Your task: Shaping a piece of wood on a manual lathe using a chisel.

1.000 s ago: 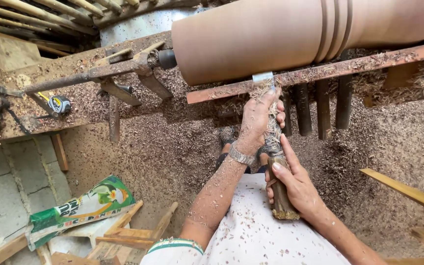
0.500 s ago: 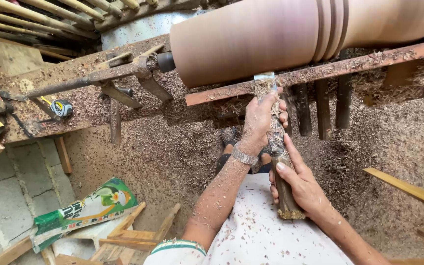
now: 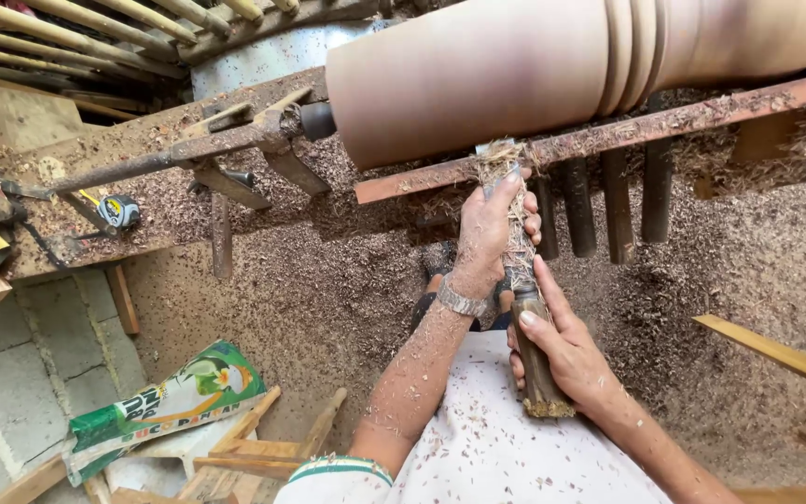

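A large round wooden workpiece (image 3: pixel 515 65) with turned grooves lies across the top of the view on a lathe. A rusty metal tool rest bar (image 3: pixel 664 121) runs below it. My left hand (image 3: pixel 492 229) presses the blade of a turning chisel (image 3: pixel 520 271) down on that bar, fingers curled over it, shavings piled on top. My right hand (image 3: pixel 566 350) grips the chisel's dark wooden handle (image 3: pixel 538 364) lower down. A metal watch (image 3: pixel 459 301) sits on my left wrist. Sawdust sticks to both forearms and my white shirt (image 3: pixel 496 448).
Wood shavings cover the floor (image 3: pixel 328 299). A tape measure (image 3: pixel 121 211) lies on the dusty lathe bed at left. A green and white bag (image 3: pixel 165 406) lies on wooden scraps at lower left. Dark spare tool handles (image 3: pixel 613 205) hang under the rest. A wooden slat (image 3: pixel 776 355) lies at right.
The view has shifted slightly. Both hands keep the same hold on the chisel against the tool rest, and more shavings have gathered over my left fingers.
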